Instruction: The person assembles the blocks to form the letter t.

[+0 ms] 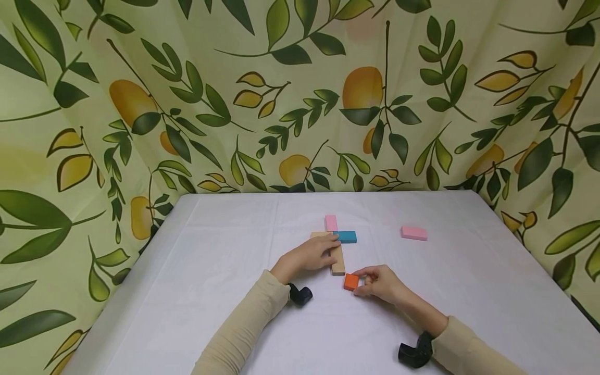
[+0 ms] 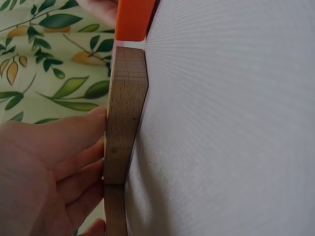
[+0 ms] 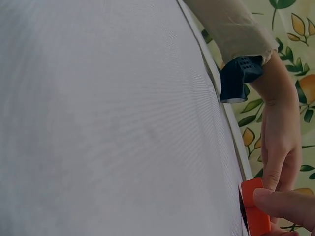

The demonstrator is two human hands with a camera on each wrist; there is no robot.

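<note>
My left hand [image 1: 307, 254] rests over two plain wooden blocks, its fingers fairly straight and touching their tops. One wooden block [image 1: 337, 261] points toward me; the other wooden block [image 1: 321, 234] lies crosswise at its far end, partly covered by the hand. In the left wrist view the thumb lies along the upper edge of a wooden block [image 2: 125, 113]. Thumb and fingers of my right hand [image 1: 384, 284] pinch an orange block [image 1: 351, 282] just off the near end of the lengthwise wooden block. A blue block [image 1: 347, 237] sits right of the fingertips, with a pink block [image 1: 330, 223] behind it.
Farther right on the white-covered table [image 1: 225, 234] lies another pink block [image 1: 414, 233]. A curtain [image 1: 300, 104] printed with leaves and fruit hangs along the table's back edge. Black wrist cameras [image 1: 416, 352] hang beneath both wrists, close to the cloth.
</note>
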